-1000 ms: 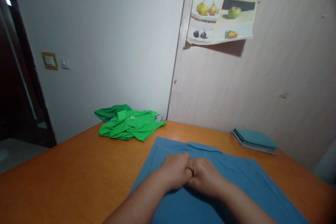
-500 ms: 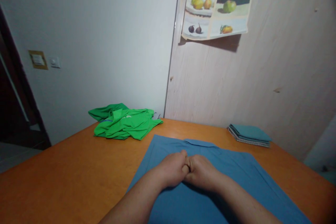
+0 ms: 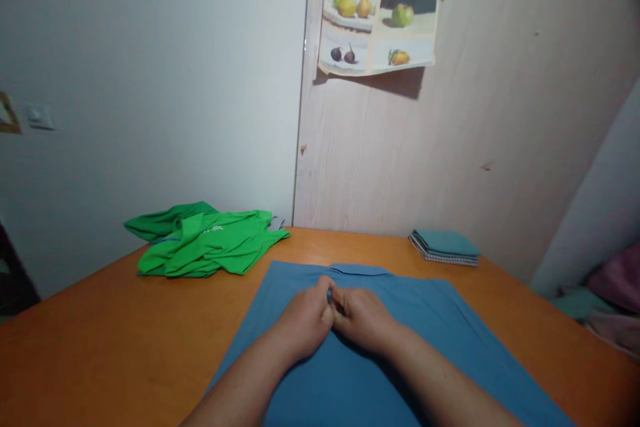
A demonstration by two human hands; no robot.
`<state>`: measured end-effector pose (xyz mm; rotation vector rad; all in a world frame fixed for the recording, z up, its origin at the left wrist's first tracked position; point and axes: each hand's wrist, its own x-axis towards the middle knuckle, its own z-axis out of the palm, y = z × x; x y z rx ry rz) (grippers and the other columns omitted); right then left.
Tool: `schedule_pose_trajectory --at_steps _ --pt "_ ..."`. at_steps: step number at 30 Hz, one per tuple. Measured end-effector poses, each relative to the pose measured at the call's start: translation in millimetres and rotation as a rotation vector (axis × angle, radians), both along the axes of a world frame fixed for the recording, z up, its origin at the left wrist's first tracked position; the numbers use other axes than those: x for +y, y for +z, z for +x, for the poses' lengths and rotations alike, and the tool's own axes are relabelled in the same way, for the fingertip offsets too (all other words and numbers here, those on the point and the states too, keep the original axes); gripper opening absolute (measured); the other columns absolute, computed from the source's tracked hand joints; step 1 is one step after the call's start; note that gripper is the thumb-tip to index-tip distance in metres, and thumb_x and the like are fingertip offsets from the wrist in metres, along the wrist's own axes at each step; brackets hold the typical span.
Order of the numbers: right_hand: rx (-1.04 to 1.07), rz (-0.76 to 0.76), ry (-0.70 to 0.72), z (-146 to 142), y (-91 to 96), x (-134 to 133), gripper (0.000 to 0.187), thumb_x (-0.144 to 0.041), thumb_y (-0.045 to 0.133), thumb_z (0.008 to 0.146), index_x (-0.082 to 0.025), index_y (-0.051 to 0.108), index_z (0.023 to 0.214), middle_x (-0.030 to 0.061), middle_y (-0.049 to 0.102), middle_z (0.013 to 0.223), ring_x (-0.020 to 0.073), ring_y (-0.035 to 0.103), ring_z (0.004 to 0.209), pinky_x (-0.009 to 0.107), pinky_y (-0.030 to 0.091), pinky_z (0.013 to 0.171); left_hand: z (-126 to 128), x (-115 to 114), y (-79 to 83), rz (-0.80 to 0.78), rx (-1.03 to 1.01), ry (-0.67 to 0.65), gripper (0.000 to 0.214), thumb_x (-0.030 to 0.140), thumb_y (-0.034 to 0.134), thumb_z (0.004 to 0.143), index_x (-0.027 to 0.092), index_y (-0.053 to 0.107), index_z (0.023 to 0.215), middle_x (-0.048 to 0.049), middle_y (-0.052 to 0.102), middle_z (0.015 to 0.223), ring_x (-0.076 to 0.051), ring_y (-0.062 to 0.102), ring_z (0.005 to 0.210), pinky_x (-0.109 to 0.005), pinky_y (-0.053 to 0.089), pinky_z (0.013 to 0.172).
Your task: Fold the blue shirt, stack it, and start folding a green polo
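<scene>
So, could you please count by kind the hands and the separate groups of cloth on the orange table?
Hands (left hand, right hand): 2
Spread blue cloth: 1
Crumpled green pile: 1
Folded stack, teal on top: 1
Total: 5

Plain blue garment [image 3: 430, 317] of smooth cloth, spread almost flat on the orange worktop [image 3: 110, 340], its narrower end toward twelve o'clock, a collar-like folded strip [image 3: 360, 270] along the middle of this end, sides widening toward five and seven o'clock, lower part cut off at six.
</scene>
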<state>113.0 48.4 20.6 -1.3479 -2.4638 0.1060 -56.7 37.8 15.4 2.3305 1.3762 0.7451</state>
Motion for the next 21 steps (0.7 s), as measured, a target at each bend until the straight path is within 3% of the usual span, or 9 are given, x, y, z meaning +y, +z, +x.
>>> schedule_pose_trajectory --at_steps 3,6,8,10,12,16,21 --pt "0.064 0.095 -0.156 5.8 1.3 6.3 0.025 -0.035 0.046 0.095 -0.020 0.067 0.093 0.0049 0.071 0.088 0.0187 0.062 0.081 0.028 0.037 0.069 -1.1 4.7 -4.4 0.076 0.023 0.058 0.033 0.020 0.044 0.091 0.020 0.054 0.123 -0.0096 0.069 0.113 -0.024 0.064 0.106 -0.035 0.047 0.091" --pt "0.102 0.143 -0.237 12.9 2.0 12.6 0.037 -0.042 0.041 0.099 -0.020 0.067 0.115 0.0096 0.071 0.112 0.0233 0.062 0.106 0.033 0.040 0.092 -2.3 6.7 -8.9 0.112 0.124 0.093 0.042 0.030 0.046 0.093 0.019 0.054 0.133 -0.0119 0.061 0.136 -0.027 0.054 0.127 -0.041 0.038 0.109" --pt "0.085 0.119 -0.277 16.8 -0.9 16.9 0.051 -0.049 0.038 0.100 -0.017 0.058 0.134 0.0140 0.061 0.136 0.0274 0.051 0.129 0.039 0.032 0.108 -2.7 6.9 -11.8 0.066 0.218 0.118 0.053 0.040 0.044 0.095 0.017 0.048 0.143 -0.0130 0.050 0.149 -0.029 0.042 0.140 -0.047 0.029 0.116" --pt "0.041 0.048 -0.327 19.4 -6.9 21.3 0.067 -0.056 0.034 0.099 -0.012 0.044 0.148 0.0173 0.041 0.155 0.0310 0.031 0.146 0.045 0.020 0.117 -2.7 6.9 -14.2 -0.010 0.307 0.144 0.063 0.049 0.041 0.096 0.016 0.041 0.150 -0.0134 0.038 0.157 -0.032 0.029 0.147 -0.053 0.022 0.119" --pt "-0.009 -0.064 -0.360 21.0 -13.9 25.3 0.078 -0.062 0.030 0.097 -0.009 0.033 0.154 0.0179 0.025 0.162 0.0326 0.015 0.151 0.049 0.011 0.120 -2.6 7.5 -16.0 -0.069 0.371 0.157 0.069 0.056 0.037 0.096 0.016 0.038 0.153 -0.0134 0.031 0.161 -0.033 0.021 0.150 -0.056 0.017 0.120" --pt "-0.052 -0.240 -0.348 21.9 -22.4 30.5 0.086 -0.070 0.024 0.095 -0.010 0.028 0.156 0.0154 0.018 0.164 0.0311 0.008 0.152 0.050 0.006 0.121 -3.1 10.7 -19.8 -0.081 0.433 0.163 0.071 0.060 0.030 0.096 0.019 0.038 0.153 -0.0119 0.027 0.161 -0.032 0.017 0.151 -0.059 0.012 0.120" --pt "0.023 -0.192 -0.406 26.8 -18.9 36.4 0.088 -0.072 0.016 0.094 -0.010 0.029 0.156 0.0146 0.020 0.163 0.0298 0.008 0.153 0.049 0.003 0.121 -3.8 12.9 -21.1 -0.072 0.458 0.190 0.071 0.062 0.030 0.095 0.021 0.039 0.153 -0.0103 0.026 0.162 -0.033 0.018 0.151 -0.061 0.012 0.119"
